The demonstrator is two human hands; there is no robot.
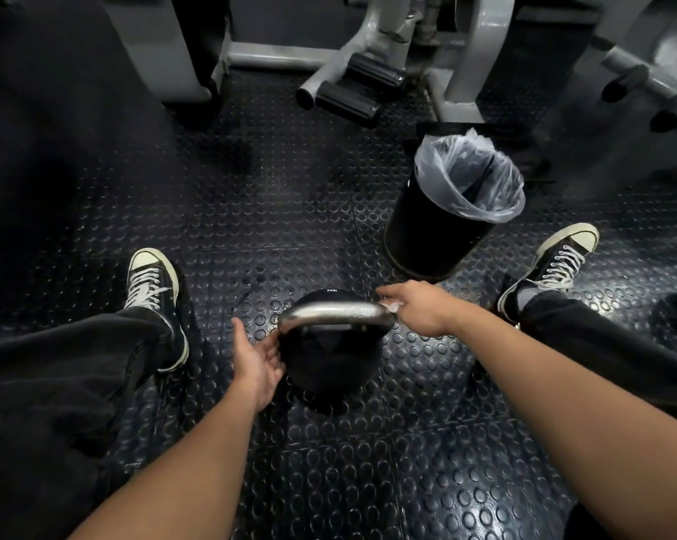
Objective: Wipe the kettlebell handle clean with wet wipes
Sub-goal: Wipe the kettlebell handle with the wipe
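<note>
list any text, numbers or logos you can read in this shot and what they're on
Kettlebell: a short line of small pale characters on the top of the ball, just beyond the handle; it seems upside down from this view and is too small and blurred to read.
Sneakers: no logo or lettering legible.
Trash bin and its plastic liner: no text visible.
Gym machines: no readable labels.

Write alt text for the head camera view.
A seated person's right hand presses a wet wipe on the right end of a kettlebell handle, while the left hand steadies the black kettlebell. A lined bin stands beyond.
</note>
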